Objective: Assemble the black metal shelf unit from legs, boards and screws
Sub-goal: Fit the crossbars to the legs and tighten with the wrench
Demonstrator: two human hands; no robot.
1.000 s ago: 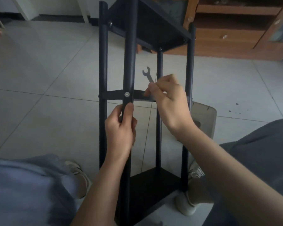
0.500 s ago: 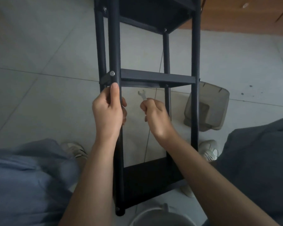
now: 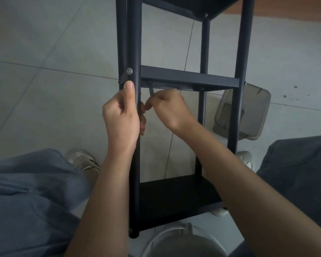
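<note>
Wrench (image 3: 151, 90) under middle board's (image 3: 188, 78) edge

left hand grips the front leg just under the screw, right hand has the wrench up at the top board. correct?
Not the top board. In the head view the right hand holds the wrench up under the middle board. The rest stands: the left hand grips the front leg just under the screw.

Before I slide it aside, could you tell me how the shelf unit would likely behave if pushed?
The shelf unit looks tall and narrow, so probably apt to tip. Its metal legs likely keep it stiff. The left hand grips one leg, perhaps steadying it.
</note>
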